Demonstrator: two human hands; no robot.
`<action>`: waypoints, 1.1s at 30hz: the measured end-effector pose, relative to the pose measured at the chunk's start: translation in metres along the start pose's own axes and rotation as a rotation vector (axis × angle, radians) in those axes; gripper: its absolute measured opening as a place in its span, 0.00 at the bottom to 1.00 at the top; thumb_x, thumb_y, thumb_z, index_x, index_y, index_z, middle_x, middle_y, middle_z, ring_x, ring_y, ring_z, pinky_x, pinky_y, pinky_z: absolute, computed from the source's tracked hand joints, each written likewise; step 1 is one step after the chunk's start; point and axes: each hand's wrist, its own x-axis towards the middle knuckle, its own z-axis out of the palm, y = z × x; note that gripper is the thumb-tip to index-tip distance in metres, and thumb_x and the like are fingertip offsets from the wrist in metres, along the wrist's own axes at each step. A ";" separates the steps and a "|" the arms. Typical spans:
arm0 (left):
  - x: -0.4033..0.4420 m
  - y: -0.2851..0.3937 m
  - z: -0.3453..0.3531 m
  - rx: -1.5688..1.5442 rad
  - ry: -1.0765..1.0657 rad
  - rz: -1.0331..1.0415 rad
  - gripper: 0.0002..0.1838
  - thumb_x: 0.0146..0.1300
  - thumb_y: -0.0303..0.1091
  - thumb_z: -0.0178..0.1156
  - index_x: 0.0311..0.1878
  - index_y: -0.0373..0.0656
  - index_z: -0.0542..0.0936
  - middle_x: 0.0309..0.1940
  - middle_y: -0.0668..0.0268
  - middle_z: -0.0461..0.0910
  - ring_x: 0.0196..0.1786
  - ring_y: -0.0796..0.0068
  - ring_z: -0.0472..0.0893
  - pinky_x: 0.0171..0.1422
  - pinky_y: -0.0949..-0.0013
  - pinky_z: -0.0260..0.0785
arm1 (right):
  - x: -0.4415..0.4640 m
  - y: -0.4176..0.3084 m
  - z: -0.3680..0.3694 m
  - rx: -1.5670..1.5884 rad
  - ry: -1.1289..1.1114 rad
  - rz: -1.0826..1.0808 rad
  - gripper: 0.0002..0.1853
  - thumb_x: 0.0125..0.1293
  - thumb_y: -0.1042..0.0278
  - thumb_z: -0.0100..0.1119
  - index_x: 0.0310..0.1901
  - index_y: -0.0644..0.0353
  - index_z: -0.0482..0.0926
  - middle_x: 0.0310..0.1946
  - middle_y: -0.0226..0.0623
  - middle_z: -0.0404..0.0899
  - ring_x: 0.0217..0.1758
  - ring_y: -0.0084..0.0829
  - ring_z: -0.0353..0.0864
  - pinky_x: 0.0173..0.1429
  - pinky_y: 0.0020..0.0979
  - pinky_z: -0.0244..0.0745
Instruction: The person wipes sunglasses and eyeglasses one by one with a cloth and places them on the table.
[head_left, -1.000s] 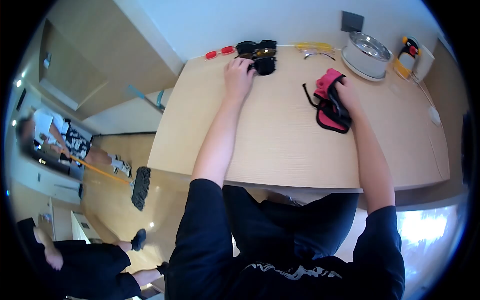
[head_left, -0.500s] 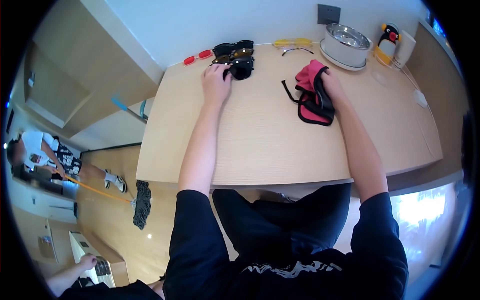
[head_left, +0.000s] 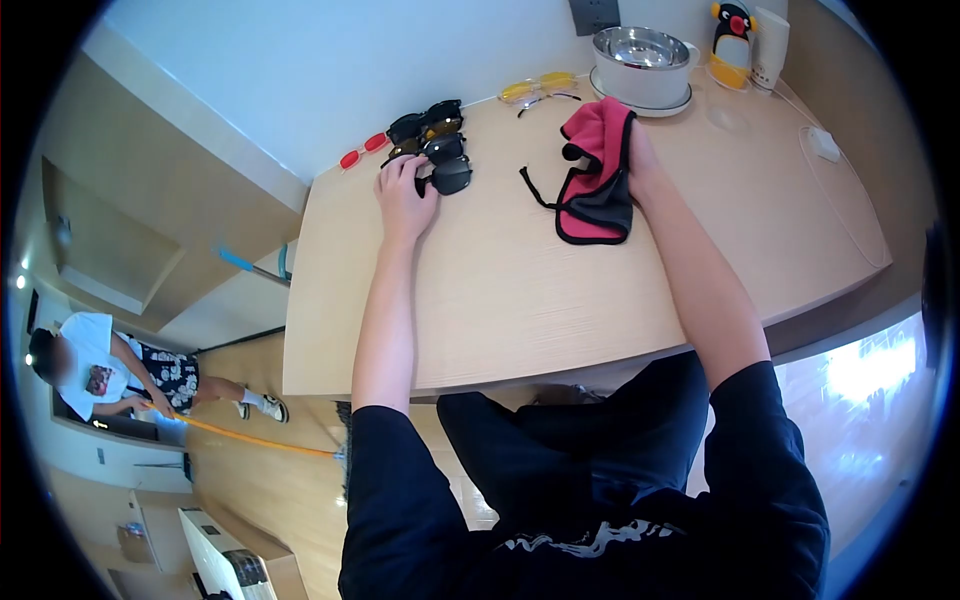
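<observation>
My left hand [head_left: 405, 203] is at the left of the table, its fingers closed on a pair of dark sunglasses [head_left: 452, 176]. The sunglasses are at the near end of a row, close in front of another dark pair [head_left: 446, 149]. My right hand [head_left: 645, 160] grips a pink and grey cloth [head_left: 594, 218] with black edging and a black cord [head_left: 535, 188]. The cloth hangs in folds above the table, and most of my right fingers are hidden behind it.
Red glasses [head_left: 362, 151], yellow glasses [head_left: 540, 88] and thin-framed glasses [head_left: 548, 98] lie toward the wall. A metal-lined bowl [head_left: 640, 75], a penguin figure [head_left: 732, 45] and a white cup [head_left: 769, 50] stand at the back right. A person [head_left: 110, 365] mops the floor at left.
The view has shifted. The sunglasses in my left hand have come toward me, and the pair behind them shows more. My right hand has turned the cloth, baring its grey part.
</observation>
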 end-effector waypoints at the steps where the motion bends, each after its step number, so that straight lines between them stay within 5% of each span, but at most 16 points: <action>1: 0.001 0.003 -0.002 -0.001 0.026 0.001 0.18 0.43 0.27 0.58 0.43 0.47 0.76 0.47 0.65 0.73 0.56 0.64 0.67 0.64 0.58 0.51 | -0.001 0.000 0.001 0.013 0.004 -0.005 0.18 0.65 0.49 0.45 0.42 0.55 0.74 0.33 0.31 0.79 0.31 0.25 0.79 0.31 0.28 0.76; 7: 0.046 0.039 -0.006 -0.170 0.271 0.133 0.10 0.46 0.20 0.53 0.35 0.41 0.76 0.35 0.62 0.77 0.43 0.61 0.75 0.53 0.61 0.63 | 0.014 0.000 -0.014 0.286 -0.004 -0.068 0.19 0.64 0.49 0.45 0.43 0.56 0.74 0.37 0.32 0.78 0.38 0.28 0.78 0.42 0.31 0.76; 11: 0.089 0.088 0.042 -0.153 -0.043 0.166 0.10 0.49 0.24 0.55 0.37 0.41 0.77 0.36 0.62 0.78 0.44 0.62 0.75 0.51 0.60 0.64 | 0.005 -0.003 -0.015 0.439 0.200 -0.143 0.19 0.65 0.51 0.46 0.46 0.59 0.73 0.40 0.36 0.77 0.41 0.33 0.77 0.46 0.35 0.75; 15: 0.120 0.107 0.106 -0.002 -0.035 0.324 0.12 0.51 0.27 0.55 0.41 0.43 0.77 0.38 0.62 0.78 0.47 0.62 0.75 0.52 0.59 0.64 | 0.012 0.002 -0.022 0.473 0.244 -0.197 0.20 0.64 0.52 0.48 0.48 0.60 0.72 0.41 0.37 0.76 0.39 0.36 0.78 0.47 0.35 0.75; 17: 0.132 0.111 0.129 0.107 -0.074 0.274 0.15 0.52 0.28 0.55 0.46 0.44 0.76 0.41 0.61 0.78 0.48 0.61 0.74 0.53 0.59 0.64 | -0.001 -0.007 -0.011 0.455 0.410 -0.198 0.16 0.60 0.57 0.54 0.40 0.64 0.76 0.33 0.35 0.77 0.34 0.31 0.78 0.39 0.30 0.75; 20: 0.141 0.118 0.139 0.081 -0.219 0.168 0.17 0.51 0.29 0.55 0.47 0.44 0.76 0.41 0.60 0.78 0.48 0.59 0.75 0.53 0.58 0.64 | 0.024 0.010 -0.027 0.481 0.155 -0.177 0.17 0.62 0.53 0.51 0.42 0.58 0.76 0.35 0.32 0.78 0.34 0.30 0.77 0.43 0.30 0.74; 24: 0.137 0.116 0.137 0.020 -0.188 0.251 0.14 0.49 0.30 0.59 0.41 0.40 0.79 0.32 0.57 0.79 0.38 0.55 0.78 0.46 0.61 0.70 | 0.022 0.011 -0.024 0.356 0.313 -0.198 0.16 0.62 0.52 0.51 0.39 0.57 0.77 0.32 0.30 0.78 0.33 0.27 0.76 0.42 0.28 0.74; 29: 0.120 0.112 0.103 -0.008 -0.342 0.159 0.17 0.46 0.30 0.61 0.42 0.39 0.78 0.31 0.58 0.79 0.37 0.59 0.79 0.45 0.63 0.71 | 0.005 0.003 -0.013 0.434 0.205 -0.206 0.15 0.60 0.56 0.55 0.36 0.61 0.77 0.28 0.32 0.77 0.29 0.28 0.77 0.36 0.27 0.74; 30: 0.117 0.109 0.092 -0.037 -0.380 0.127 0.18 0.45 0.30 0.62 0.43 0.39 0.78 0.31 0.59 0.80 0.37 0.60 0.79 0.45 0.63 0.71 | 0.018 0.007 -0.014 0.428 0.345 -0.186 0.17 0.61 0.52 0.51 0.36 0.59 0.77 0.28 0.34 0.77 0.29 0.29 0.77 0.36 0.27 0.74; 33: 0.100 0.102 0.057 -0.126 -0.352 0.130 0.20 0.44 0.31 0.63 0.44 0.40 0.78 0.31 0.59 0.80 0.36 0.62 0.79 0.44 0.65 0.71 | -0.007 0.000 0.000 0.338 0.108 -0.151 0.20 0.62 0.47 0.48 0.38 0.56 0.76 0.30 0.35 0.78 0.30 0.30 0.77 0.36 0.28 0.73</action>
